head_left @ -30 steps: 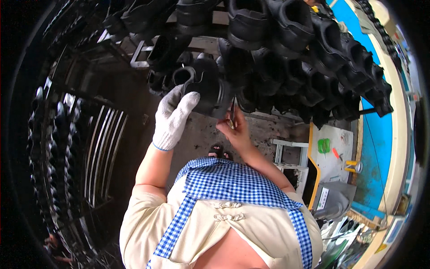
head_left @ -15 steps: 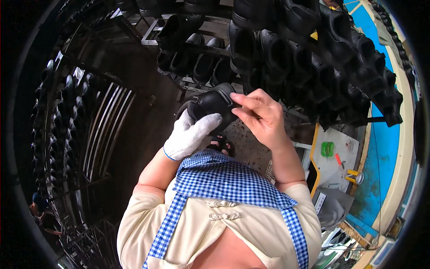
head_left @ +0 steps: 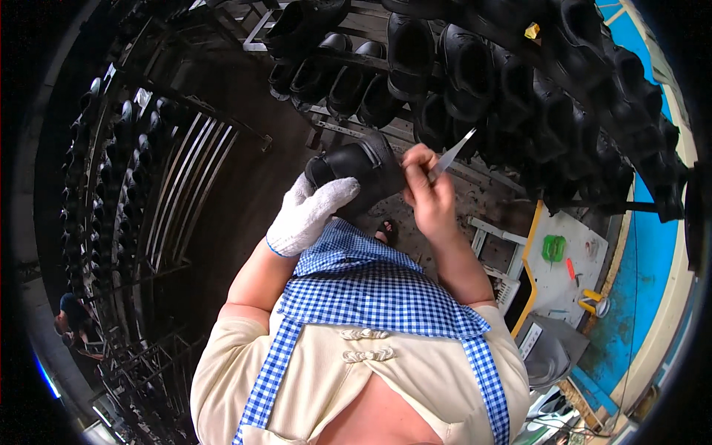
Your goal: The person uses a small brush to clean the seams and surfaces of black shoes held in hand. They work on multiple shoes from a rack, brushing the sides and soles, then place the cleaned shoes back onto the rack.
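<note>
My left hand [head_left: 311,211], in a white knit glove, holds a black rubber shoe [head_left: 363,170] from below in front of my chest. My bare right hand [head_left: 426,189] grips a thin metal blade [head_left: 451,156] whose tip points up and to the right. That hand rests against the right side of the shoe. Below both hands hang my blue checked apron and cream shirt.
A rack [head_left: 475,67] loaded with several black shoes curves across the top and right. Metal racks [head_left: 178,193] stand at the left. A white work surface [head_left: 564,259] with a green object and small tools lies at the right, beside a blue floor [head_left: 638,282].
I took the black shoe off the rack and brought it down toward my chest. My right hand has shifted to the shoe's right side with the blade now plainly raised.
</note>
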A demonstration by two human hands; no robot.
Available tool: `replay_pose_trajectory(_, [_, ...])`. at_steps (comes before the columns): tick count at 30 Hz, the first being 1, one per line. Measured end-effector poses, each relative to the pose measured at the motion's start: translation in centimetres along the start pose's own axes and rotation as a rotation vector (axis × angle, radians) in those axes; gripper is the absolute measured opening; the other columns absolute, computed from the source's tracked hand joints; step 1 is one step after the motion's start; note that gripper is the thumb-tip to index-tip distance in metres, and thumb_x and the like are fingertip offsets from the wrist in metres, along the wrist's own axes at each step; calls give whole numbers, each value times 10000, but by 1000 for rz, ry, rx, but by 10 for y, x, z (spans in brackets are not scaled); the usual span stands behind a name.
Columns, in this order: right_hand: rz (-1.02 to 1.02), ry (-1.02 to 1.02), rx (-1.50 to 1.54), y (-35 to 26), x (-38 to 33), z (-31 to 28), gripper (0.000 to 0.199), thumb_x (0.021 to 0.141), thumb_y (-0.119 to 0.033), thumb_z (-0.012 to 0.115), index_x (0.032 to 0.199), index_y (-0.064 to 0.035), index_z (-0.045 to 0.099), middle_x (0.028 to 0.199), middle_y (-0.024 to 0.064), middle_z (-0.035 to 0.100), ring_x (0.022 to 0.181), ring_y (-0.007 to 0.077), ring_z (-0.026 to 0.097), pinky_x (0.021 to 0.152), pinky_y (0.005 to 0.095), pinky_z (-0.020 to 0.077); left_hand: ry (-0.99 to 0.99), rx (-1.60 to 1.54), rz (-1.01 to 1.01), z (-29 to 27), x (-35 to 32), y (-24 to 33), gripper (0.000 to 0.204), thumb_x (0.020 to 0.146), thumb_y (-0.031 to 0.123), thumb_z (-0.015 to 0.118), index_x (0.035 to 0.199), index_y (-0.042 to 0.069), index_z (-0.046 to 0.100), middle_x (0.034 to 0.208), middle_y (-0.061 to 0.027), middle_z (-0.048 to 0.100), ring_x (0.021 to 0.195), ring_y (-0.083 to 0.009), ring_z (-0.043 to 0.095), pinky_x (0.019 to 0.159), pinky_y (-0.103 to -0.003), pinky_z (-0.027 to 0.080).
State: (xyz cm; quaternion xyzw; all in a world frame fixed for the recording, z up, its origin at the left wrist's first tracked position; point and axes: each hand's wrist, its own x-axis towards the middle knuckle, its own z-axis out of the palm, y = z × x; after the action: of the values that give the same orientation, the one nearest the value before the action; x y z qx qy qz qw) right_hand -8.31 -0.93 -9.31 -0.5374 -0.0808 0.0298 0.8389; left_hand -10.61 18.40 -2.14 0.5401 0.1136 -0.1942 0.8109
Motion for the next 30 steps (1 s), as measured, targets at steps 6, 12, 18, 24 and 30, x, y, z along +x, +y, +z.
replay_pose_trajectory(6, [-486, -100, -683, -35, 12, -6, 225, 853, -93, 737, 1071, -106, 682, 859, 29, 541, 658, 93, 527, 543, 222, 426, -79, 230, 146, 3, 12, -9, 442, 917, 185, 639, 1319, 55, 508, 1249, -117, 603, 1164, -249, 596, 978, -382, 495])
replay_pose_trajectory(12, [-570, -179, -683, -30, 38, -1, 177, 820, -132, 769, 980, -118, 696, 829, 18, 545, 691, 133, 541, 581, 275, 441, -87, -189, -16, -9, 39, -9, 409, 962, 319, 533, 1267, 46, 549, 1206, -119, 626, 1075, -241, 632, 934, -398, 514])
replay_pose_trajectory(18, [-620, 55, -1010, -25, 29, 3, 403, 901, -105, 669, 1293, -145, 583, 887, 64, 562, 733, 207, 617, 625, 343, 514, -35, -314, 277, -5, 50, -16, 401, 966, 348, 520, 1226, 51, 587, 1199, -90, 637, 1079, -210, 613, 916, -337, 500])
replay_pose_trajectory(24, [-490, -55, -1002, -14, 26, 27, 437, 877, -1, 661, 1292, -132, 622, 877, 80, 565, 681, 200, 605, 597, 322, 502, 309, 33, 663, -4, 59, -13, 382, 976, 292, 586, 1260, 39, 565, 1164, -74, 630, 1028, -151, 607, 911, -310, 488])
replay_pose_trajectory(30, [-496, -113, -984, -20, 28, 38, 433, 888, 26, 638, 1301, -99, 610, 889, 98, 563, 686, 211, 597, 612, 316, 495, 398, 30, 777, -11, 68, -31, 296, 957, 65, 610, 1239, -19, 576, 1202, -87, 618, 1070, -131, 601, 912, -265, 486])
